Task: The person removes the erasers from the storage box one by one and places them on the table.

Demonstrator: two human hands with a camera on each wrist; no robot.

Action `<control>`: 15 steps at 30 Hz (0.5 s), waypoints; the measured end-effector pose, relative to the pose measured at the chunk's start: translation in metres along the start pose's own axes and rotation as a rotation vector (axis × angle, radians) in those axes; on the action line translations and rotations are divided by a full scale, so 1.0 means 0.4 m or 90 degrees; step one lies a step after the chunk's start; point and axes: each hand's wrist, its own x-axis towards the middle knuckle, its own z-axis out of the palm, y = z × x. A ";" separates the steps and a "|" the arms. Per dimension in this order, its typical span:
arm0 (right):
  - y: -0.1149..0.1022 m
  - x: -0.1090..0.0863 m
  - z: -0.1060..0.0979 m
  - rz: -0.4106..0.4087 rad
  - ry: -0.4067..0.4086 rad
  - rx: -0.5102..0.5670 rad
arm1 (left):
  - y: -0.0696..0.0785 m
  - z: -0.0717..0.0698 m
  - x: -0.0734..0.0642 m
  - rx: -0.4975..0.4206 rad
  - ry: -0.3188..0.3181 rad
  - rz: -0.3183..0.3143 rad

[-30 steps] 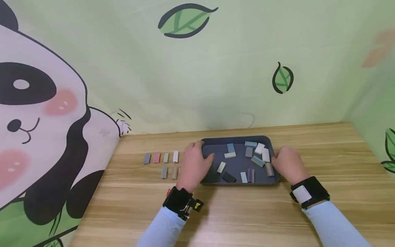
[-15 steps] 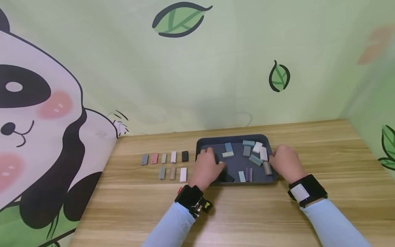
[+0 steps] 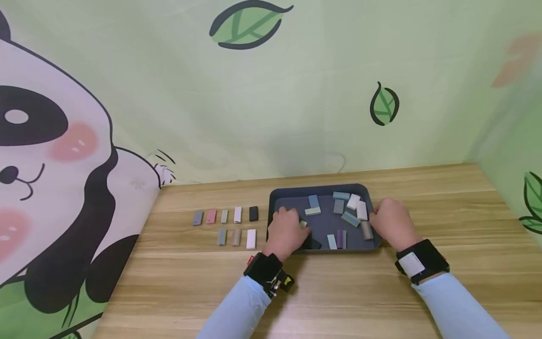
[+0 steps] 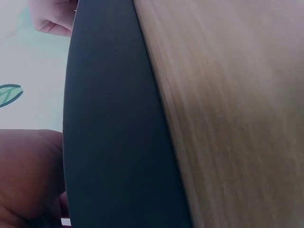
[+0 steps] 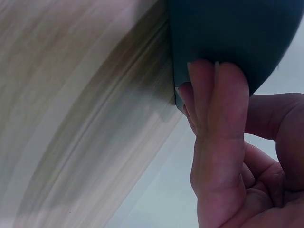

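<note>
In the head view, a dark tray (image 3: 292, 192) holds several small coloured blocks. My left hand (image 3: 287, 231) reaches down over its left part, fingers bent downward. A pale block (image 3: 303, 224) peeks out beside the thumb, and a black block (image 3: 313, 244) lies partly under the hand; what the fingertips hold, if anything, I cannot tell. My right hand (image 3: 391, 222) grips the tray's right rim. In the right wrist view, its straight fingers (image 5: 221, 109) press the outer wall, thumb at the inner side. The tray's wall (image 4: 109, 114) fills much of the left wrist view.
Left of the tray, small blocks stand in two rows on the wooden table (image 3: 178, 273); a black one (image 3: 253, 213) ends the back row, a white one (image 3: 251, 239) the front. White blocks (image 3: 362, 210) cluster at the tray's right. A printed cloth wall (image 3: 305, 117) rises behind.
My left hand has moved right, from the tray's left edge into the tray. The black and white blocks at the row ends have come into view. My right hand stays on the rim.
</note>
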 end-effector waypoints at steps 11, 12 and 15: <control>0.001 -0.001 0.000 0.000 0.005 -0.004 | -0.011 -0.002 -0.002 -0.001 0.034 0.050; 0.001 0.000 0.001 0.001 0.006 -0.003 | -0.013 -0.003 -0.003 -0.004 0.039 0.057; 0.001 -0.001 0.001 0.005 0.002 -0.001 | -0.019 -0.004 -0.007 -0.011 0.051 0.073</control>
